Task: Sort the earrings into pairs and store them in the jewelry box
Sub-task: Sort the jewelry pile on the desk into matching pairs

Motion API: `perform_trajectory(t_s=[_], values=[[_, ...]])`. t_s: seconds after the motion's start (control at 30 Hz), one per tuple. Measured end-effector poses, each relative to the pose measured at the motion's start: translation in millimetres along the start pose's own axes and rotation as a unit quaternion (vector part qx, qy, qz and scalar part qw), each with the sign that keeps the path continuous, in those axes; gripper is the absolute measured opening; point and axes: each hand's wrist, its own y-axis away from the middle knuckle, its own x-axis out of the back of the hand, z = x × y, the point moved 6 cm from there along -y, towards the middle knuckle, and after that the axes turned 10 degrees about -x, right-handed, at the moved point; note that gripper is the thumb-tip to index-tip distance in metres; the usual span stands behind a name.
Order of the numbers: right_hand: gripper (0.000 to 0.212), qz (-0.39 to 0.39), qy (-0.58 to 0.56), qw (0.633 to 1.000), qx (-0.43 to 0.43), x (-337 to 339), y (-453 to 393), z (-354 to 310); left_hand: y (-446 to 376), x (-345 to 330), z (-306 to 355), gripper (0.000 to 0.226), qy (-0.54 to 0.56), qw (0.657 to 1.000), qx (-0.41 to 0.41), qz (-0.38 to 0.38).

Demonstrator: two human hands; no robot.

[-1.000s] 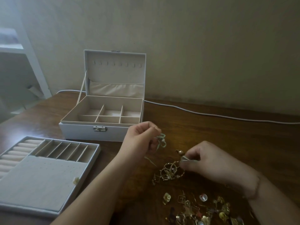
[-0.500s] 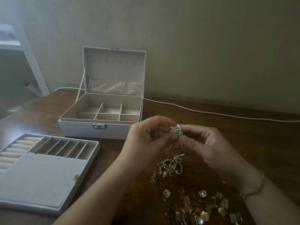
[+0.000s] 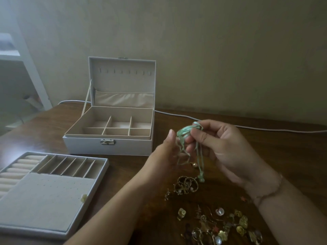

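Holding green ribbon earrings [image 3: 188, 131] pinched between left hand [image 3: 167, 152] and right hand [image 3: 219, 147] above surface [image 3: 265, 156], loose earrings [image 3: 217, 225] near edge, open box [image 3: 113, 131] behind, tray [image 3: 44, 193] left

Dark wooden table [image 3: 265, 149] fills lower frame. White cable [image 3: 265, 129] runs along its far edge, right of centre. Plain beige wall [image 3: 212, 50] behind. White shelf frame [image 3: 26, 55] upper left.

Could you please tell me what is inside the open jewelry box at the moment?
The jewelry box shows only bare beige compartments, with no earrings visible. Its front wall hides the near strip of the floor, and nothing can be made out inside the lid pocket.
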Motion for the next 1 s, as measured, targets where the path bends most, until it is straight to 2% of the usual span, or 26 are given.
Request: perform_trajectory(t_s=[0.1, 0.17, 0.27, 0.33, 0.4, 0.47, 0.57, 0.67, 0.7, 0.77, 0.87, 0.93, 1.0], values=[[0.018, -0.003, -0.018, 1.000, 0.015, -8, -11, -21, 1, -6, -12, 0.077, 0.129, 0.988, 0.089, -0.004], [0.014, -0.004, 0.006, 1.000, 0.022, -12, -15, -29, 5, -7, -15, 0.079, 0.224, 0.966, 0.131, 0.002], [0.009, 0.011, 0.153, 0.988, 0.019, -17, -16, -24, 6, -5, -17, 0.079, 0.346, 0.925, 0.156, 0.021], [0.005, 0.016, 0.333, 0.942, 0.033, -23, -14, -19, 7, -3, -17, 0.073, 0.374, 0.914, 0.152, 0.037], [0.007, -0.006, 0.511, 0.857, 0.060, -31, -12, -14, 9, -3, -15, 0.067, 0.385, 0.909, 0.154, 0.053], [0.015, -0.038, 0.597, 0.799, 0.064, -37, -10, -10, 11, -2, -14, 0.062, 0.408, 0.894, 0.170, 0.070], [0.019, -0.045, 0.632, 0.768, 0.090, -37, -11, -14, 11, 1, -17, 0.045, 0.425, 0.881, 0.182, 0.098], [0.016, 0.020, 0.580, 0.801, 0.143, -28, -6, -32, 10, 4, -22, 0.041, 0.423, 0.877, 0.196, 0.114], [0.019, 0.024, 0.566, 0.810, 0.153, -28, -4, -33, 10, 3, -22, 0.041, 0.423, 0.876, 0.198, 0.117], [0.033, -0.022, 0.579, 0.803, 0.139, -36, -2, -21, 10, 2, -21, 0.039, 0.422, 0.879, 0.194, 0.111], [0.055, -0.073, 0.666, 0.731, 0.130, -48, -2, 8, 13, -1, -15, 0.047, 0.402, 0.889, 0.202, 0.081], [0.054, -0.065, 0.701, 0.698, 0.130, -50, -4, 15, 16, 1, -15, 0.059, 0.394, 0.890, 0.215, 0.088], [0.045, -0.069, 0.715, 0.681, 0.139, -51, -4, 18, 17, 2, -12, 0.065, 0.393, 0.890, 0.211, 0.092]])
